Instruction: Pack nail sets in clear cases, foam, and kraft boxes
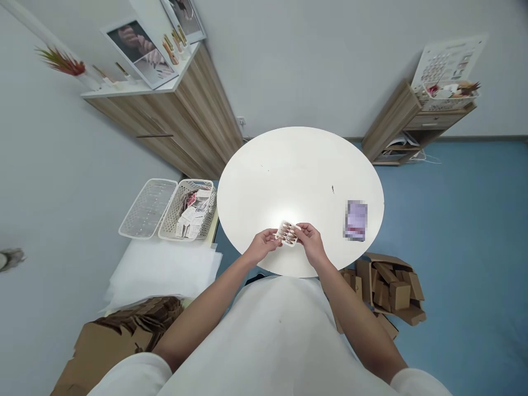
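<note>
A small white tray of press-on nails [288,233] is held above the near part of the round white table [289,170]. Several almond-shaped nails in brown and pale tones lie in rows in it. My left hand [264,245] is closed on the tray's left edge. On the other side, my right hand [311,242] grips the right edge, its thumb over the nails. Farther right on the tabletop lies a blurred purple item [356,220], apart from both hands.
White baskets, one with folded papers [193,214], stand left of the table above white sheets [165,272]. Flattened cardboard [103,352] is at lower left. An open carton of small boxes [391,286] sits on the floor at right. A wooden cabinet [193,110] stands behind left.
</note>
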Available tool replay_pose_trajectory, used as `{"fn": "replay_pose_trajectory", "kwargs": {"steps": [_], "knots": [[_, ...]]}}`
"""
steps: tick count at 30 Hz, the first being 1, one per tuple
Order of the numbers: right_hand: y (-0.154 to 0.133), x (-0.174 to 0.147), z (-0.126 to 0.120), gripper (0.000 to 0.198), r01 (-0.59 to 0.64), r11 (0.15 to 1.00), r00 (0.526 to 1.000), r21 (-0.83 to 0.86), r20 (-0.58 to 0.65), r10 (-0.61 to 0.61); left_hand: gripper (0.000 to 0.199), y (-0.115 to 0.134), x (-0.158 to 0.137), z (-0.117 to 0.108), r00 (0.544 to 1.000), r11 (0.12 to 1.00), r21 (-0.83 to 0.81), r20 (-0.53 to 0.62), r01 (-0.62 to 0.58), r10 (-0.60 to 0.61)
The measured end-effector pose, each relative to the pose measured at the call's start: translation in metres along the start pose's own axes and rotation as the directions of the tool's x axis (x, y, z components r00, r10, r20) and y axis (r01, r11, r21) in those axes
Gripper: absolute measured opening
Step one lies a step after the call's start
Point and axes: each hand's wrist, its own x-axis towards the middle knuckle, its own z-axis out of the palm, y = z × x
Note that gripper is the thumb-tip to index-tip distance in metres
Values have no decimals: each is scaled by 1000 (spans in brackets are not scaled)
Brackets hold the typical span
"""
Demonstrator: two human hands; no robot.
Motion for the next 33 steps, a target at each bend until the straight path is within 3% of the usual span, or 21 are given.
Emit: {"fn": "replay_pose_trajectory", "kwargs": {"steps": [2, 6, 10, 13, 18, 22, 25, 33], "knots": [[0, 3, -3, 27, -36, 997, 999, 62, -10, 37, 38, 0, 1, 5, 1000, 1000, -16, -15, 11, -11], [2, 4, -5, 27, -130, 985, 991, 118, 33, 126, 28, 1, 12, 11, 985, 998, -34, -165, -53, 47], [7, 5, -6, 31, -208, 977, 975, 38, 90, 204, 27, -3, 23, 10, 940, 994, -30, -328, -104, 88], [12, 8, -9, 33, -207, 977, 969, -55, 125, 212, 28, -8, 26, 7, 929, 995, -28, -363, -93, 76], [16, 15, -15, 53, -4, 946, 983, -324, 172, 63, 29, -12, 30, -2, 926, 998, -40, -376, -46, 28], [15, 19, -14, 66, 264, 791, 953, -551, 275, -127, 30, -10, 34, -10, 925, 998, -57, -379, -12, -11], [13, 21, -6, 67, 389, 693, 911, -606, 363, -195, 30, -10, 38, -17, 937, 997, -76, -349, 0, -27], [15, 18, 28, 50, 462, 537, 887, -706, 369, -278, 29, -16, 46, -50, 971, 992, -121, -239, -39, 9]]}}
